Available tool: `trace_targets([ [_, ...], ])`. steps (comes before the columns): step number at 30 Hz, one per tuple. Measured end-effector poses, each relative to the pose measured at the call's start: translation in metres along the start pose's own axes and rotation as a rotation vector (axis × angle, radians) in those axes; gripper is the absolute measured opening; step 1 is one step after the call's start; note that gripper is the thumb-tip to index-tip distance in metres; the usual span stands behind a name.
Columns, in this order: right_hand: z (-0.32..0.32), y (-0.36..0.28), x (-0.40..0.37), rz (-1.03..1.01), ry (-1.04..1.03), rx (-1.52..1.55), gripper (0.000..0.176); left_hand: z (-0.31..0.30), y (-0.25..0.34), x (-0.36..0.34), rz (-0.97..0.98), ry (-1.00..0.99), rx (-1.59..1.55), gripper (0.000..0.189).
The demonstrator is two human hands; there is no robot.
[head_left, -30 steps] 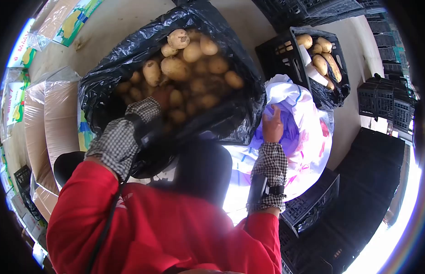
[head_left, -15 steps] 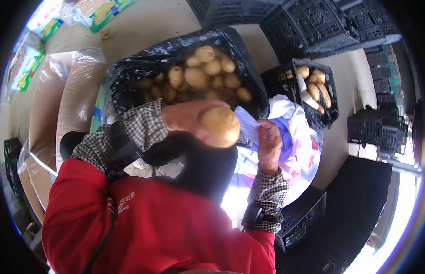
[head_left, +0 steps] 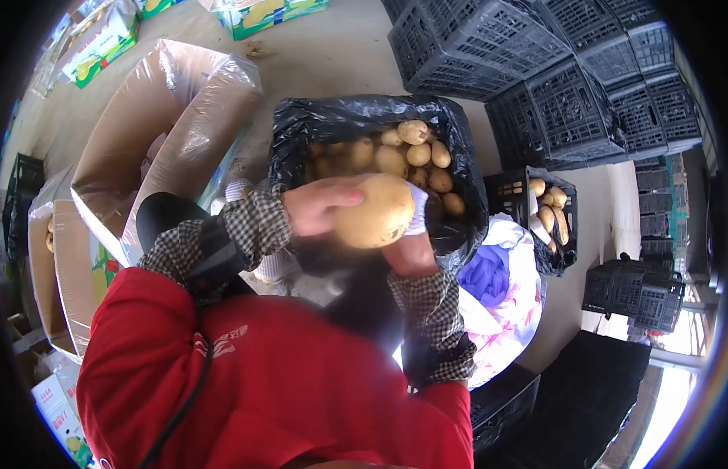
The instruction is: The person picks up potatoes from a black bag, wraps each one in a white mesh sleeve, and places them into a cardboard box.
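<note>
My left hand (head_left: 321, 205) is closed on a large yellow-brown potato (head_left: 373, 213), its fingers along the near left side. Against the potato's right side lies a pale lilac sheet (head_left: 418, 209), with my right hand (head_left: 411, 255) just below it; that hand's fingers are mostly hidden behind potato and sheet. Beyond my hands stands a crate lined with black plastic (head_left: 364, 107), holding many loose potatoes (head_left: 418, 155). To the right, a white and pink bag (head_left: 514, 328) is open, with a bundle of purple sheets (head_left: 486, 275) inside.
A smaller black crate (head_left: 508, 193) of potatoes stands at right. Stacked black crates (head_left: 567, 117) fill the back right. Open cartons lined with clear plastic (head_left: 196, 133) stand at left, and printed boxes (head_left: 106, 48) lie behind them. A dark cover (head_left: 587, 391) lies at lower right.
My right hand has brought the lilac sheet from beside the bag left to the potato. My left hand still holds the potato. The view has shifted, bringing more of the cartons into sight.
</note>
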State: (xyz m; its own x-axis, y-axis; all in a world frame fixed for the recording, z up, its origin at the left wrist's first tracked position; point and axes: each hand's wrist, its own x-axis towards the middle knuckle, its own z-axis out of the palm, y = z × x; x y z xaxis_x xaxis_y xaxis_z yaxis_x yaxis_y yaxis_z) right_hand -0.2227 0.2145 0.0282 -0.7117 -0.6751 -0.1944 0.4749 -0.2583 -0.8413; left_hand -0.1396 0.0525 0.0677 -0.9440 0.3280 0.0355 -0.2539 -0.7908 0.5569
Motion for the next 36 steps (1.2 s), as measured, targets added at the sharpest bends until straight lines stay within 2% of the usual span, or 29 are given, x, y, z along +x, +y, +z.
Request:
trace_targets([
  [2,0.019,-0.014,0.000,-0.095,0.055,-0.157,0.026,-0.005,0.008,-0.013,0.089,0.127,0.130,0.061],
  [3,0.026,-0.018,0.000,-0.199,0.140,-0.251,0.020,-0.017,0.007,-0.020,0.112,0.261,0.304,0.054],
  [4,0.045,-0.018,-0.001,-0.364,0.061,-0.583,0.015,-0.033,0.000,-0.025,0.180,0.399,0.455,0.043],
  [6,0.080,0.001,0.000,-0.493,-0.167,-0.977,0.013,-0.057,0.003,-0.043,0.133,0.593,0.420,0.036],
  [7,0.088,0.018,0.004,-0.441,-0.237,-0.830,0.013,-0.061,0.005,-0.056,0.198,0.683,0.347,0.030],
  [8,0.089,0.017,0.006,-0.357,-0.228,-0.728,0.014,-0.087,0.000,-0.073,0.271,0.718,0.318,0.033],
  [10,0.080,0.001,0.011,-0.181,-0.209,-0.532,0.015,-0.083,0.025,-0.111,0.310,0.786,0.566,0.038],
  [12,0.053,-0.025,0.016,-0.254,0.028,-0.483,0.017,-0.131,0.031,-0.140,0.401,1.055,0.026,0.041],
  [13,0.025,-0.033,0.021,-0.294,0.138,-0.415,0.018,-0.140,0.035,-0.143,0.331,1.295,-0.030,0.033],
  [15,-0.022,-0.051,0.020,-0.362,0.360,-0.385,0.018,-0.201,0.014,-0.151,0.248,1.395,-0.123,0.033],
  [16,-0.049,-0.057,0.017,-0.358,0.393,-0.395,0.016,-0.222,0.005,-0.151,0.200,1.441,-0.168,0.033],
  [17,-0.069,-0.061,0.013,-0.336,0.500,-0.391,0.014,-0.202,0.007,-0.135,0.040,1.636,0.034,0.037],
  [20,-0.125,-0.062,-0.012,-0.268,0.734,-0.511,0.014,-0.266,-0.021,-0.125,0.020,1.495,0.330,0.045],
  [21,-0.144,-0.060,-0.023,-0.195,0.825,-0.577,0.014,-0.316,-0.034,-0.139,-0.278,1.462,1.168,0.048],
  [22,-0.165,-0.057,-0.035,-0.117,0.917,-0.640,0.013,-0.355,-0.042,-0.143,-0.551,1.224,2.004,0.051],
  [24,-0.225,-0.034,-0.066,-0.082,0.914,-0.880,0.016,-0.302,-0.012,-0.099,-0.741,1.232,1.925,0.040],
  [26,-0.281,-0.009,-0.095,-0.037,0.832,-1.237,0.018,-0.317,-0.016,-0.087,-0.881,1.169,1.920,0.038],
  [29,-0.274,-0.003,-0.096,-0.019,0.449,-1.516,0.021,-0.349,-0.024,-0.078,-0.918,1.112,1.908,0.036],
  [30,-0.297,0.010,-0.102,0.094,0.408,-1.621,0.023,-0.356,-0.017,-0.078,-0.909,1.108,1.893,0.035],
  [31,-0.339,0.032,-0.110,0.204,0.365,-1.722,0.025,-0.361,-0.005,-0.077,-0.876,1.121,1.860,0.035],
  [33,-0.333,0.037,-0.107,0.473,0.472,-1.884,0.030,-0.361,0.024,-0.074,-0.754,1.158,1.774,0.034],
  [36,-0.320,0.037,-0.098,0.843,0.472,-1.808,0.032,-0.310,0.052,-0.062,-0.340,1.253,1.634,0.033],
])
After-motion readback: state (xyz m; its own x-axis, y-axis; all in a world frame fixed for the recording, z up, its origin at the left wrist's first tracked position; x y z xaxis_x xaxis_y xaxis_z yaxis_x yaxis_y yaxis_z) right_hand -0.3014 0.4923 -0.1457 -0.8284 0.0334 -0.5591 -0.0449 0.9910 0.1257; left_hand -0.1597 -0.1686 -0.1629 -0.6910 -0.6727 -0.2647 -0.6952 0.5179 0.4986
